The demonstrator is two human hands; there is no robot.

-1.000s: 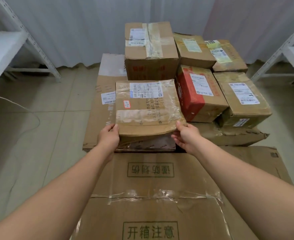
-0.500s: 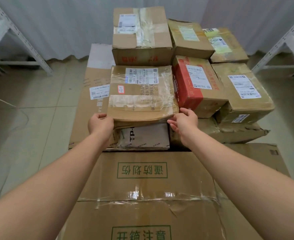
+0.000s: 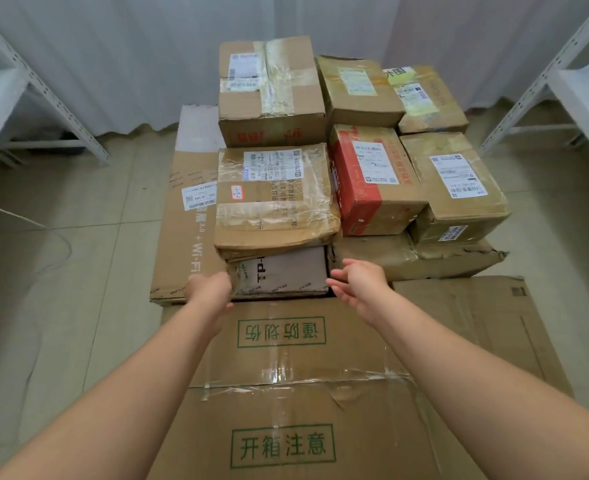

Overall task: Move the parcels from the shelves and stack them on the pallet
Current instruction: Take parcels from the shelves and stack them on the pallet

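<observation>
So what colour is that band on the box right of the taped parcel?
Red, wrapping the near left corner of the brown box, seen in the head view.

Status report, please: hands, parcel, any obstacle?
Left hand and right hand open, off the taped parcel. Parcel rests on the TP-Link box. Nothing in the way.
</observation>
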